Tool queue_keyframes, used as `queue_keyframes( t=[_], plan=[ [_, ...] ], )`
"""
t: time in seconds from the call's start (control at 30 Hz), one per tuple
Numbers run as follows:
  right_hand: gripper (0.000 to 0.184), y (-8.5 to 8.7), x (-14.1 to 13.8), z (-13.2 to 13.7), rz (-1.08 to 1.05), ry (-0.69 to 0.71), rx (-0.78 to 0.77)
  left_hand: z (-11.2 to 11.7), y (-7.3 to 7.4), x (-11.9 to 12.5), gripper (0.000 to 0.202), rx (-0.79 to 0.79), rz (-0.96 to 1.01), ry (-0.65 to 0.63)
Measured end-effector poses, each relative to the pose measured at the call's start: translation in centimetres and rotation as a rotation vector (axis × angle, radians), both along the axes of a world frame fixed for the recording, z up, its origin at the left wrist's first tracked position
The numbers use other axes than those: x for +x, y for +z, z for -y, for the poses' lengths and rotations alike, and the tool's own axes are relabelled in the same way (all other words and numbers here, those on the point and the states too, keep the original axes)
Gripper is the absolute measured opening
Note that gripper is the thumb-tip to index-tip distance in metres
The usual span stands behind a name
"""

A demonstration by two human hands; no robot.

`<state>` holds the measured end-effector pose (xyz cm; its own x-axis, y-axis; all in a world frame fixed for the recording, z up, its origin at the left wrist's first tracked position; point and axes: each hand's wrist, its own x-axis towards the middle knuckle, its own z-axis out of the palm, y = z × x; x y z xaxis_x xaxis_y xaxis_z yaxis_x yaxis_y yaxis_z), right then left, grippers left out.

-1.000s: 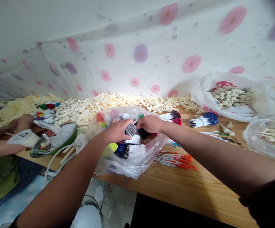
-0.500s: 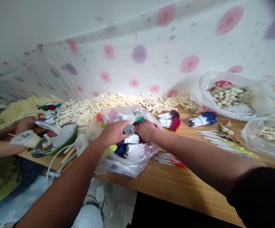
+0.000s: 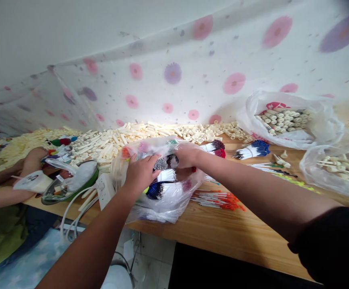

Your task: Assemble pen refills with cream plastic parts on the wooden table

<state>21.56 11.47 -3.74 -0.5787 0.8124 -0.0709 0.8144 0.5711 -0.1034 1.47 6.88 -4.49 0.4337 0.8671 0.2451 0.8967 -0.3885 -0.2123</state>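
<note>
Both my hands are inside a clear plastic bag [image 3: 162, 200] at the table's front edge. The bag holds several bundles of thin white sticks with coloured tips. My left hand [image 3: 139, 173] has its fingers curled over a silver-tipped bundle [image 3: 161, 164] and grips it. My right hand [image 3: 186, 154] is closed on the bag's upper contents, next to dark-tipped sticks; what it holds is hidden.
Loose orange-tipped sticks [image 3: 219, 199] lie right of the bag; blue-tipped [image 3: 254, 149] and red-tipped [image 3: 218, 151] bundles behind it. A cream plastic-tube heap [image 3: 126, 134] lines the back. Two bags of white parts [image 3: 285, 120] sit right. Another person's hand [image 3: 32, 158] works left, near a green bowl [image 3: 72, 180].
Both hands shifted slightly within the bag; the right hand moved up toward the bag's far rim and the left hand slid onto the silver-tipped bundle. The view drifted a little.
</note>
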Motion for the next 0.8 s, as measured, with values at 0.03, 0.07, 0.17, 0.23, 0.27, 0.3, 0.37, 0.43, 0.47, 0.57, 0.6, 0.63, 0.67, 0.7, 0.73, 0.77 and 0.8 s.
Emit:
queue_keyframes(
  t=[0.03, 0.07, 0.17, 0.23, 0.27, 0.3, 0.37, 0.43, 0.47, 0.57, 0.6, 0.63, 0.67, 0.7, 0.73, 0.77, 0.8],
  plan=[
    [0.035, 0.8, 0.4, 0.1, 0.001, -0.022, 0.005, 0.0, 0.1, 0.1, 0.044, -0.002, -0.007, 0.008],
    [0.036, 1.5, 0.8, 0.3, 0.004, -0.042, 0.007, 0.0, 0.2, 0.4, 0.043, -0.003, -0.018, 0.016],
    [0.033, 3.6, 1.6, 1.9, 0.012, -0.058, 0.023, -0.1, 0.5, 2.0, 0.034, -0.010, -0.066, 0.038],
    [0.035, 4.7, 2.3, 3.7, 0.015, -0.032, 0.070, -0.3, 0.8, 3.3, 0.034, -0.029, -0.081, 0.036],
    [0.036, 5.2, 2.8, 4.6, 0.012, -0.017, 0.100, -0.4, 1.0, 3.8, 0.039, -0.053, -0.078, 0.033],
    [0.037, 5.7, 3.5, 5.5, -0.002, -0.004, 0.131, -0.6, 1.2, 4.1, 0.046, -0.087, -0.067, 0.027],
    [0.036, 6.6, 5.5, 7.3, -0.079, 0.002, 0.177, -0.7, 2.1, 3.9, 0.062, -0.184, -0.022, 0.009],
    [0.034, 7.3, 8.2, 9.0, -0.235, -0.014, 0.187, -0.4, 3.3, 2.6, 0.073, -0.313, 0.045, -0.016],
    [0.035, 7.5, 9.6, 9.8, -0.332, -0.040, 0.179, 0.0, 4.0, 1.7, 0.075, -0.382, 0.081, -0.030],
    [0.036, 7.2, 13.9, 12.6, -0.655, -0.221, 0.119, 2.2, 5.7, -1.0, 0.090, -0.661, 0.098, -0.178],
    [0.036, 6.7, 15.2, 13.5, -0.772, -0.286, 0.089, 3.2, 6.0, -1.7, 0.096, -0.685, 0.082, -0.198],
    [0.035, 6.1, 16.2, 14.4, -0.885, -0.340, 0.058, 4.3, 6.0, -2.2, 0.101, -0.673, 0.067, -0.194],
    [0.035, 5.3, 17.1, 15.3, -0.985, -0.380, 0.026, 5.4, 5.8, -2.5, 0.104, -0.653, 0.051, -0.190],
    [0.034, 4.4, 17.9, 16.2, -1.071, -0.407, 0.000, 6.3, 5.3, -2.8, 0.103, -0.619, 0.038, -0.182],
    [0.034, 3.5, 18.4, 16.9, -1.129, -0.434, -0.023, 7.1, 4.8, -2.9, 0.100, -0.580, 0.025, -0.177],
    [0.035, 2.6, 18.8, 17.6, -1.173, -0.465, -0.037, 7.6, 4.2, -3.1, 0.094, -0.534, 0.007, -0.176],
    [0.035, 1.6, 19.0, 18.2, -1.220, -0.501, -0.045, 7.9, 3.8, -3.4, 0.086, -0.472, -0.017, -0.168]
  ],
)
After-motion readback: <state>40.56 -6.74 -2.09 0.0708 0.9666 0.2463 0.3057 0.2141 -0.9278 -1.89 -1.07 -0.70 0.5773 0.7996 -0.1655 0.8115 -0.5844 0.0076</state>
